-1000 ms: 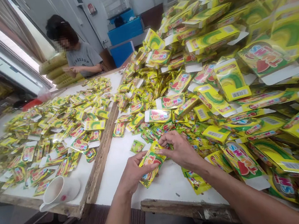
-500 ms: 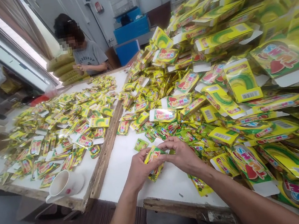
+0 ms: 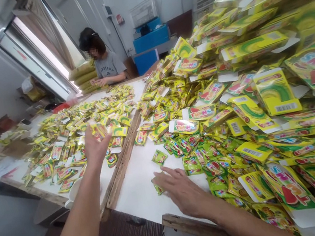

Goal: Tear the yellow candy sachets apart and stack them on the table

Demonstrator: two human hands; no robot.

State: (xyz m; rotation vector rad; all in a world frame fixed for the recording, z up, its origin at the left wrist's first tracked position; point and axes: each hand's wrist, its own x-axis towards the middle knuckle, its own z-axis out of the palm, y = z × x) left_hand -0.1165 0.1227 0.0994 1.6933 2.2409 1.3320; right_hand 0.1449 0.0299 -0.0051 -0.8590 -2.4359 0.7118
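Observation:
Over the pile of small yellow boxes point(image 3: 60, 150) on the left table, my left hand point(image 3: 95, 142) is stretched out with thumb and fingers apart. A yellow box point(image 3: 99, 131) shows just beyond those fingers, blurred; I cannot tell whether it touches them. My right hand point(image 3: 183, 190) is low over the white tabletop with its fingers extended. Its fingertips are at a small green candy sachet point(image 3: 158, 189), partly hidden under them. Another green sachet point(image 3: 159, 157) lies just beyond, and several more sachets point(image 3: 214, 167) are heaped to the right.
A tall heap of yellow-green boxes point(image 3: 277, 92) rises on the right. A wooden strip point(image 3: 124, 155) divides the two tables. My left forearm partly covers a white mug point(image 3: 74, 190). Across the table a person in a grey shirt point(image 3: 109, 66) works near stacked sacks point(image 3: 82, 76).
Both hands held a small yellow box together before. They have parted: my left hand has reached out to the left pile, and my right has dropped to the sachets. The view has shifted left.

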